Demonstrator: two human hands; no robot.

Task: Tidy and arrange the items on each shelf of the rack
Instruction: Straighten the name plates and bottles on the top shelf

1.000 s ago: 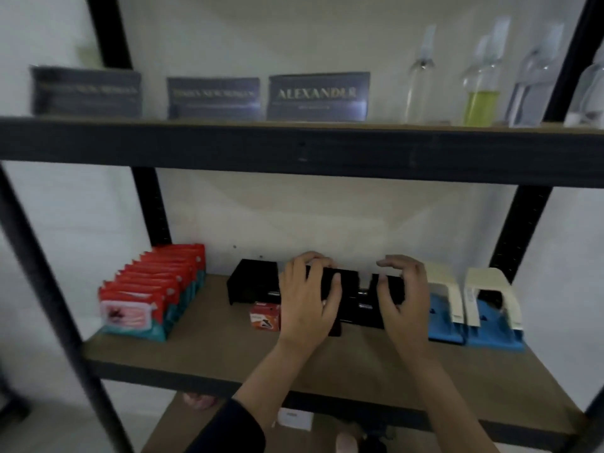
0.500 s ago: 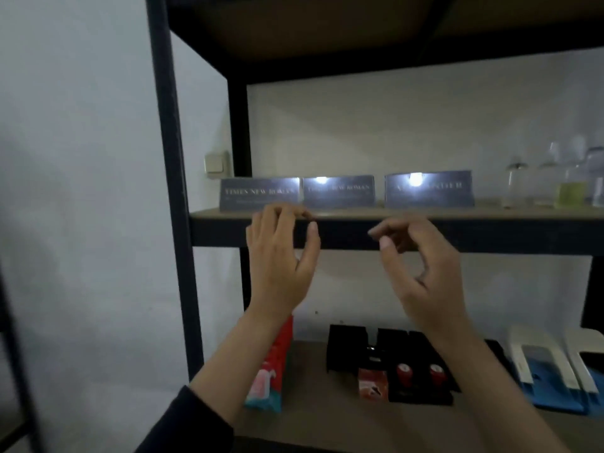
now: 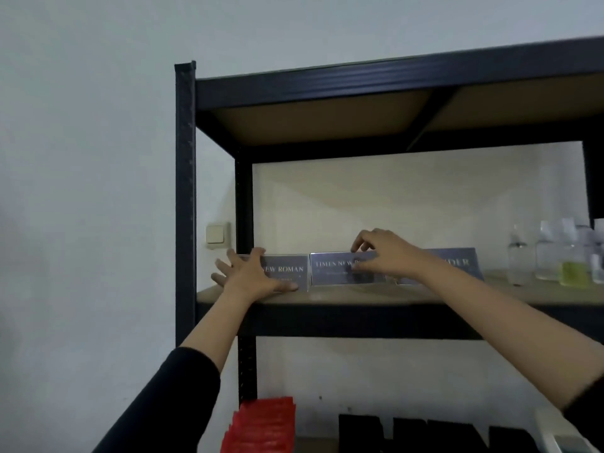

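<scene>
Black metal rack against pale wall, wooden shelf board at hand height. Three dark nameplate cards standing upright in a row near front edge: left card reading "NEW ROMAN" where visible, middle card reading "TIMES NEW...", right card ending "...DER", mostly hidden behind forearm. Left hand spread wide, fingers splayed, cupped around left end of left card, thumb flat along its bottom edge, fingertips over the top; touching, firm grip cannot tell. Right hand partly curled over middle card, fingertips on its top edge, thumb against the face; looks like a light pinch. Left and middle cards just beside each other, narrow gap between. Far right on same shelf, cluster of clear bottles with pale caps: most with colourless or no visible contents, one bottle with yellow-green liquid in lower part. Lower shelf, frame bottom: red packets stacked in a row at left, black boxes beside them, contents not visible. Beige wall switch left of rear post.
</scene>
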